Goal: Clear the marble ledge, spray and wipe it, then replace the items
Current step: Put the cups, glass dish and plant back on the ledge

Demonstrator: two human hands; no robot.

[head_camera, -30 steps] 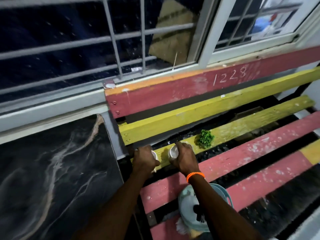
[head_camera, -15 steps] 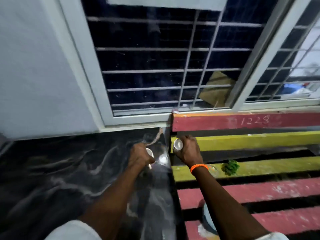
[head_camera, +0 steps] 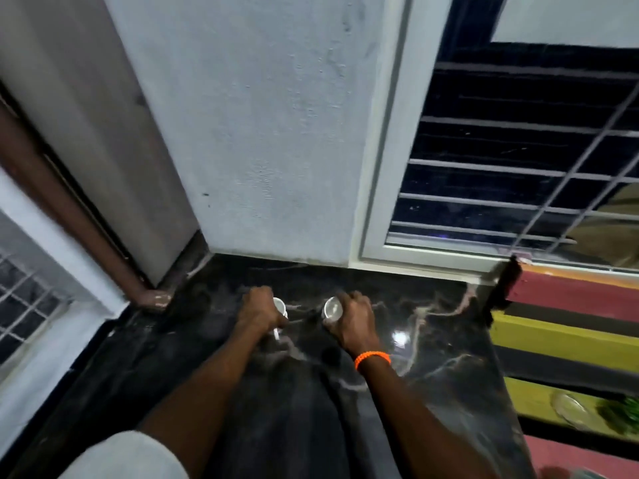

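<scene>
Hands hover over the black veined marble ledge (head_camera: 432,344). Left hand (head_camera: 260,307) grips a small white cup (head_camera: 280,305). Right hand (head_camera: 352,318), at 3 o'clock of it, grips a small steel cup (head_camera: 332,308).

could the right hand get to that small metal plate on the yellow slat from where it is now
Probably not straight away: the right hand is closed around a small cup over the marble ledge. The metal plate itself lies uncovered.

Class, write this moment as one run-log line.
stage: replacing items | left hand: holds small cup | right hand: holds metal cup | place: over marble ledge, near wall | bench: right
</scene>
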